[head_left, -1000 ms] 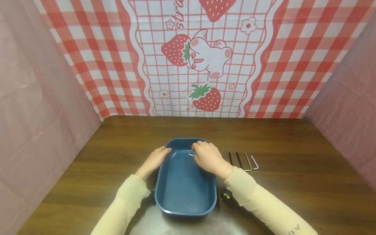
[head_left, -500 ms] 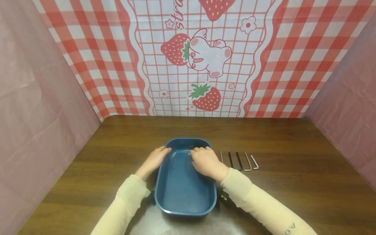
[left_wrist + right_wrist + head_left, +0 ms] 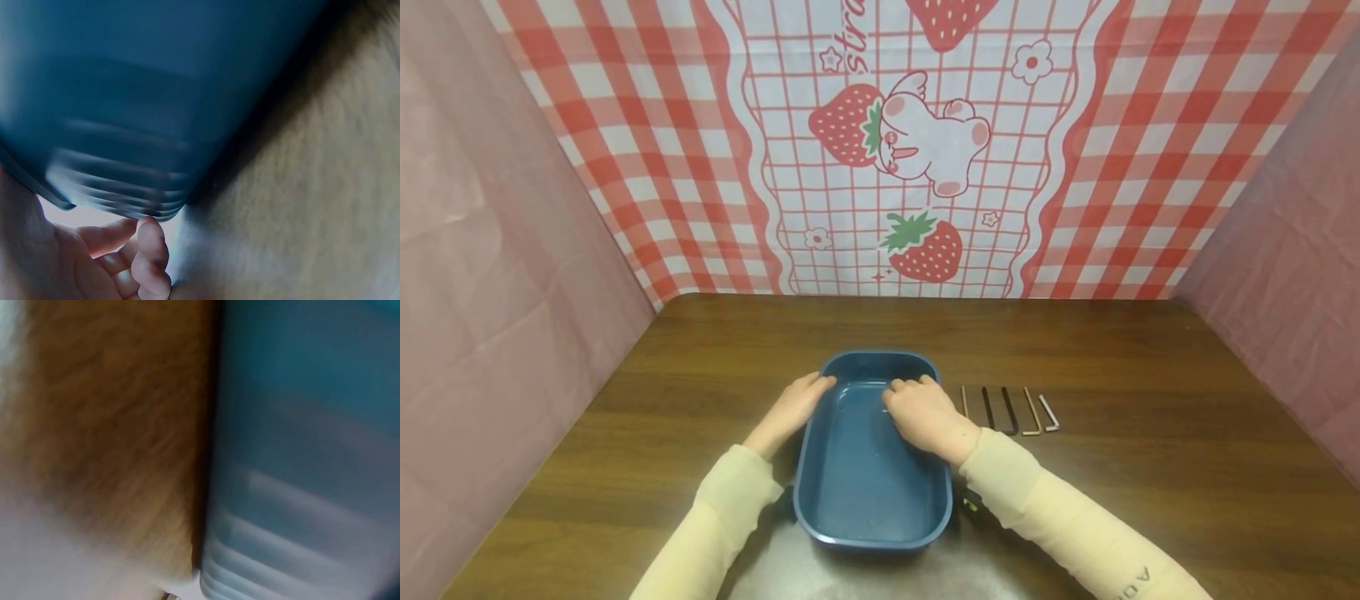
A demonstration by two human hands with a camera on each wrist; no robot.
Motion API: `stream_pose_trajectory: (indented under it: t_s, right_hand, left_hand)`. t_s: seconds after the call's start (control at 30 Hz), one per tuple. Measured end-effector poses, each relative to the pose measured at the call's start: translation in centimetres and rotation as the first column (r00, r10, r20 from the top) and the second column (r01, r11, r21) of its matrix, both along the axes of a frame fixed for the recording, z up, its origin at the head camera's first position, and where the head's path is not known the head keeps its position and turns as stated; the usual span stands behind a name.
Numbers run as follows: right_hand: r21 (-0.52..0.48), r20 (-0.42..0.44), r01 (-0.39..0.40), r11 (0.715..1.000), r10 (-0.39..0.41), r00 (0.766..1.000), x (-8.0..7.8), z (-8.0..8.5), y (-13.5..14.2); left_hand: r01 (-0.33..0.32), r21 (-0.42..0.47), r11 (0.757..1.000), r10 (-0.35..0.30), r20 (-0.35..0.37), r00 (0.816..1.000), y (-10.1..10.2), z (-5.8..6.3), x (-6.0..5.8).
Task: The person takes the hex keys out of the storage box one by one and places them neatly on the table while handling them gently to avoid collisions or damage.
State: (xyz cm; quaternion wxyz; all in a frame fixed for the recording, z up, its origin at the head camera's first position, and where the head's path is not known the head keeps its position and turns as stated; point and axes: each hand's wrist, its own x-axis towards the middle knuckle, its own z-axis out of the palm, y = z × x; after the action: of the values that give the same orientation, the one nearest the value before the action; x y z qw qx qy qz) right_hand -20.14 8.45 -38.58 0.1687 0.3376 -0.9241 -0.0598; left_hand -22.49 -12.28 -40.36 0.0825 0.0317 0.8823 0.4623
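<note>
In the head view a deep blue rectangular tray (image 3: 880, 467) with rounded corners stands on the table. My left hand (image 3: 788, 412) holds its far left rim, thumb over the edge. The left wrist view shows the left fingers (image 3: 150, 250) against the ribbed outside of the tray's corner. My right hand (image 3: 925, 417) reaches over the right rim, fingers bent down inside the tray. A small pale glint shows at those fingertips, and whether they pinch anything is hidden. The right wrist view shows the tray's ribbed outer wall (image 3: 300, 456), blurred.
Right of the tray lies a row of several hex keys: a silver one (image 3: 1049, 413), a brass-coloured one (image 3: 1032, 412), black ones (image 3: 1010, 412) and one partly behind the right hand. A brown wooden table (image 3: 1150, 467) carries everything. A red checked cloth (image 3: 1150, 167) hangs behind.
My right hand has shifted slightly left and toward me, uncovering more of the nearest hex key in the row. The left hand and tray have stayed in place.
</note>
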Motion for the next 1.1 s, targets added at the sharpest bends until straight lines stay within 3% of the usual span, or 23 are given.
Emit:
stream_pose_trajectory:
  t_s: [0.37,0.83,1.1]
  right_hand:
    - [0.047,0.136,0.012,0.999,-0.019,0.991,0.06,0.25,-0.08]
    - [0.053,0.092,-0.015,0.998,0.010,0.996,0.00,0.03,-0.09]
    - [-0.002,0.047,-0.018,1.000,0.018,0.999,-0.09,0.05,-0.13]
  left_hand:
    - [-0.004,-0.007,1.000,0.004,-0.005,1.000,-0.01,-0.15,-0.01]
    - [-0.001,-0.018,1.000,0.001,-0.013,1.000,-0.01,-0.24,-0.16]
    - [0.001,-0.008,1.000,-0.001,-0.009,1.000,0.01,-0.11,-0.07]
